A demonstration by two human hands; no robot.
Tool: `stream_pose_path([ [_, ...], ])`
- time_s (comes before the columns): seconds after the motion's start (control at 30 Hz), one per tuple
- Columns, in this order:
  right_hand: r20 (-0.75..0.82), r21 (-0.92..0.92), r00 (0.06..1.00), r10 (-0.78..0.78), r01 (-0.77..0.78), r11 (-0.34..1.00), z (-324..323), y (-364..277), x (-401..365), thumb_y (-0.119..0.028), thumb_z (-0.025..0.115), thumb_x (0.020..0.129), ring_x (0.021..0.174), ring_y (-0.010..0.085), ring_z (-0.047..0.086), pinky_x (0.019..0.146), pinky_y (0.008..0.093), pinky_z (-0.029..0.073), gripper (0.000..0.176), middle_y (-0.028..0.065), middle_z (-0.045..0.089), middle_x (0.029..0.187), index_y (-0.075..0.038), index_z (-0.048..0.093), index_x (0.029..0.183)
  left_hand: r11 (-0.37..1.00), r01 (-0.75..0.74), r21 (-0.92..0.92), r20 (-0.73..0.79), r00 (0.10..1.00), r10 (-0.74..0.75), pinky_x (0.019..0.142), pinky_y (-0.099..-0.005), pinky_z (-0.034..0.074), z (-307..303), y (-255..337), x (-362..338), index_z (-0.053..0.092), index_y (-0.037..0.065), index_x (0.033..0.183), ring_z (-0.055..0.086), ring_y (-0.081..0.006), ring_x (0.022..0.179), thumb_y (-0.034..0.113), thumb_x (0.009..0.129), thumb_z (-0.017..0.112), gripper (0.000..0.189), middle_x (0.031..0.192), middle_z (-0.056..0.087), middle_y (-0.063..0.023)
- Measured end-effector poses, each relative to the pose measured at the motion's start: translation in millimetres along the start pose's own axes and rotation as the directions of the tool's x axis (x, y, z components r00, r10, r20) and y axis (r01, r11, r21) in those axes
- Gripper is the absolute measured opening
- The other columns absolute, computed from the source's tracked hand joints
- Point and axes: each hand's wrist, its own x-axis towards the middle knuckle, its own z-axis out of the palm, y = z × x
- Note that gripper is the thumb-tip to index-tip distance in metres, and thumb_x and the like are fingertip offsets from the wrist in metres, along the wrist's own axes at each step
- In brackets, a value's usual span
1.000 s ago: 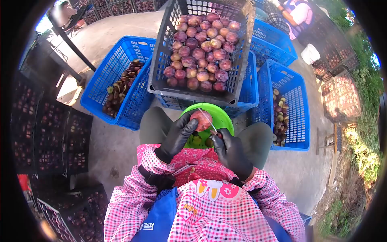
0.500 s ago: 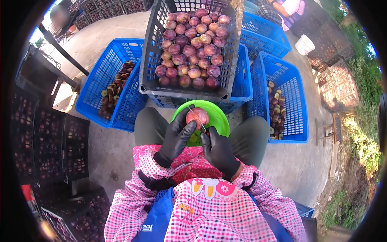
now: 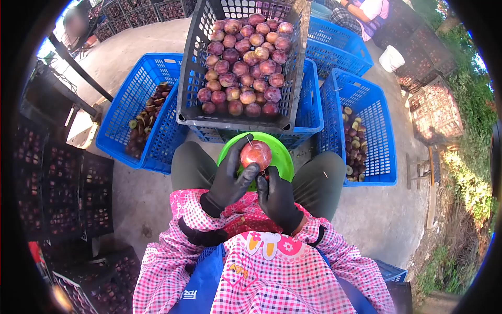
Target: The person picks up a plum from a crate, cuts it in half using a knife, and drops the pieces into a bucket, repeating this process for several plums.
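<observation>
Above a green bowl [image 3: 283, 152] between the knees, my black-gloved left hand [image 3: 230, 178] grips a reddish plum [image 3: 256, 155], its fingers round the left side and thumb below. Close by on the right, my gloved right hand [image 3: 277, 196] is closed, thumb and fingers pressed round a small dark tool whose shape is mostly hidden, just under the plum. A thin pale line shows at the plum's top. Beyond the bowl, a black crate [image 3: 184, 99] full of whole plums rests on a blue crate [image 3: 312, 99].
Blue crates with cut plums stand at the left [image 3: 112, 112] and right [image 3: 389, 152]. Stacked dark crates [image 3: 63, 183] line the left side. A white bucket [image 3: 391, 58] stands at the upper right, near a seated person [image 3: 366, 15]. Another person is at the upper left.
The view has shifted slightly. The plum has turned in my left hand, and my right hand has dropped a little. The pale line across the plum's face no longer shows there.
</observation>
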Motion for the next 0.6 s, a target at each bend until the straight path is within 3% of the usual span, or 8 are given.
stream_pose_path([
  [0.07, 0.002, 0.033, 1.000, -0.008, 0.008, 0.999, 1, 0, 1, -0.023, 0.058, 0.097, 0.061, 0.0411, 0.063, 0.053, 0.0489, 0.048, 0.025, 0.0185, 0.064, 0.073, -0.003, 0.052, 0.111, 1.000, -0.001, -0.008, 0.005, 1.000, 0.001, 0.106, -0.0356, 0.040, 1, 5, 2, 0.040, -0.001, 0.143, 0.052, -0.0202, 0.123, 0.035, 0.102, 0.054, 0.056, 0.134, 0.053, -0.0128],
  [0.13, -0.031, 0.002, 1.000, 0.000, 0.000, 1.000, 2, -4, 2, -0.022, 0.058, 0.097, 0.062, 0.0419, 0.063, 0.053, 0.0492, 0.048, 0.021, 0.0190, 0.064, 0.074, -0.004, 0.051, 0.105, 0.547, 0.328, -0.770, 0.193, 0.937, -0.290, 0.106, -0.0360, 0.041, 7, 12, 1, 0.041, -0.001, 0.142, 0.052, -0.0205, 0.123, 0.033, 0.100, 0.057, 0.056, 0.133, 0.054, -0.0130],
  [0.17, -0.029, 0.003, 1.000, 0.002, -0.001, 1.000, 2, -3, 0, -0.022, 0.058, 0.097, 0.062, 0.0419, 0.063, 0.053, 0.0492, 0.048, 0.021, 0.0190, 0.064, 0.074, -0.004, 0.051, 0.105, 0.546, 0.329, -0.771, 0.193, 0.937, -0.292, 0.106, -0.0360, 0.041, 6, 11, 0, 0.041, -0.001, 0.142, 0.052, -0.0205, 0.123, 0.033, 0.100, 0.057, 0.056, 0.133, 0.054, -0.0130],
  [0.27, 0.026, 0.106, 0.999, 0.042, -0.044, 0.993, -1, 4, 0, -0.021, 0.058, 0.097, 0.063, 0.0427, 0.063, 0.054, 0.0493, 0.048, 0.020, 0.0195, 0.064, 0.075, -0.004, 0.051, 0.106, 0.989, 0.134, -0.057, 0.034, 0.991, -0.133, 0.106, -0.0353, 0.041, -1, 3, 3, 0.036, 0.000, 0.145, 0.049, -0.0210, 0.127, 0.036, 0.095, 0.066, 0.069, 0.137, 0.050, -0.0131],
  [0.37, 0.051, 0.176, 0.998, 0.026, -0.034, 0.984, -6, 2, -1, -0.020, 0.057, 0.098, 0.065, 0.0433, 0.063, 0.055, 0.0497, 0.048, 0.019, 0.0202, 0.065, 0.076, -0.004, 0.051, 0.106, 0.960, -0.125, 0.250, 0.109, 0.989, 0.100, 0.107, -0.0355, 0.040, -11, -1, 7, 0.035, 0.000, 0.146, 0.049, -0.0204, 0.125, 0.038, 0.095, 0.066, 0.071, 0.136, 0.051, -0.0132],
  [0.5, 0.055, 0.093, 0.997, 0.059, -0.064, 0.994, 1, 6, -3, -0.021, 0.057, 0.098, 0.066, 0.0430, 0.063, 0.055, 0.0493, 0.047, 0.020, 0.0205, 0.063, 0.075, -0.003, 0.051, 0.104, 0.875, 0.310, -0.372, 0.043, 0.947, -0.318, 0.101, -0.0344, 0.043, 0, 3, 3, 0.049, 0.000, 0.135, 0.054, -0.0200, 0.118, 0.035, 0.095, 0.067, 0.057, 0.131, 0.054, -0.0136],
  [0.57, 0.072, 0.082, 0.996, 0.060, -0.066, 0.994, -1, 10, -3, -0.022, 0.057, 0.098, 0.065, 0.0428, 0.063, 0.054, 0.0490, 0.047, 0.022, 0.0203, 0.063, 0.074, -0.002, 0.051, 0.104, 0.917, 0.287, -0.275, 0.014, 0.956, -0.295, 0.103, -0.0378, 0.043, -2, 3, 5, 0.052, 0.000, 0.129, 0.052, -0.0253, 0.121, 0.035, 0.092, 0.069, 0.054, 0.128, 0.056, -0.0171],
  [0.6, 0.180, 0.278, 0.974, 0.136, -0.184, 0.943, -3, 12, -2, -0.024, 0.058, 0.098, 0.065, 0.0431, 0.063, 0.054, 0.0490, 0.047, 0.023, 0.0204, 0.063, 0.074, -0.002, 0.051, 0.102, 0.993, 0.069, 0.091, -0.040, 0.997, -0.065, 0.103, -0.0402, 0.042, -4, 1, 6, 0.053, 0.000, 0.127, 0.052, -0.0298, 0.121, 0.034, 0.090, 0.072, 0.054, 0.124, 0.057, -0.0185],
])
